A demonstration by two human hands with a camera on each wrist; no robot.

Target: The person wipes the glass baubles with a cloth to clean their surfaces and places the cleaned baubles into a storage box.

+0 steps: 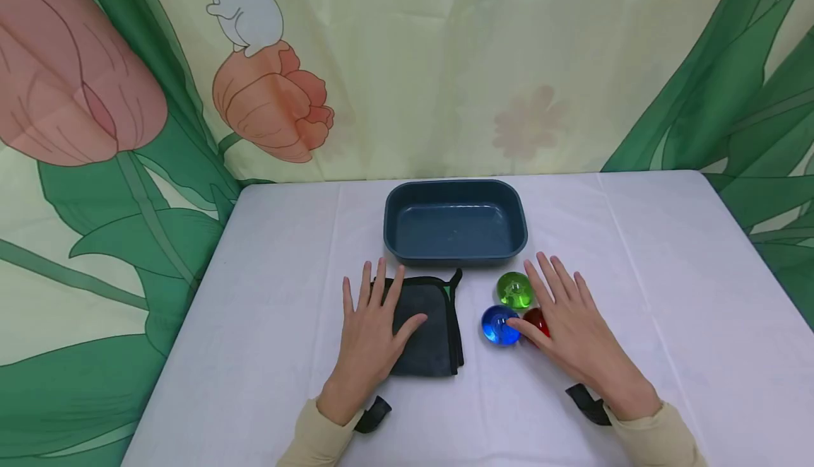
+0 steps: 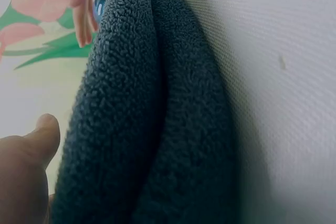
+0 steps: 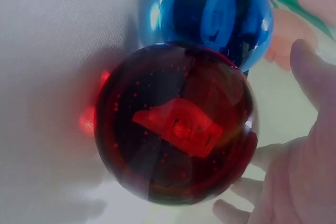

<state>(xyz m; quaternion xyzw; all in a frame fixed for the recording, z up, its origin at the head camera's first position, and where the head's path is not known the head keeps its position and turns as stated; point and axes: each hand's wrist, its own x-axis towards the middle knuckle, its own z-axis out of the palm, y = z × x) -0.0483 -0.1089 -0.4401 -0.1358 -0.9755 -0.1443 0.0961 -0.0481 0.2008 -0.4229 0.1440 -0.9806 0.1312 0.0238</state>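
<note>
My left hand (image 1: 371, 336), fingers spread, is over the left part of a folded dark grey cloth (image 1: 422, 333) with black edging. In the left wrist view the cloth (image 2: 157, 103) shows its fluffy folded layers, with the thumb off to one side. Spread out too, my right hand (image 1: 572, 326) is over the right side of three clear glass-like balls. The green ball (image 1: 514, 290) lies farthest back, the blue ball (image 1: 499, 326) nearer the cloth, and the red ball (image 1: 536, 320) is partly hidden under the hand. In the right wrist view the red ball (image 3: 178, 129) sits close against the blue one.
A dark blue rectangular dish (image 1: 455, 227) stands behind the cloth and balls. All lie on a white-covered table (image 1: 267, 297). A curtain (image 1: 407, 64) printed with flowers and a rabbit hangs along the table's back edge. Black straps (image 1: 374, 415) circle the wrists.
</note>
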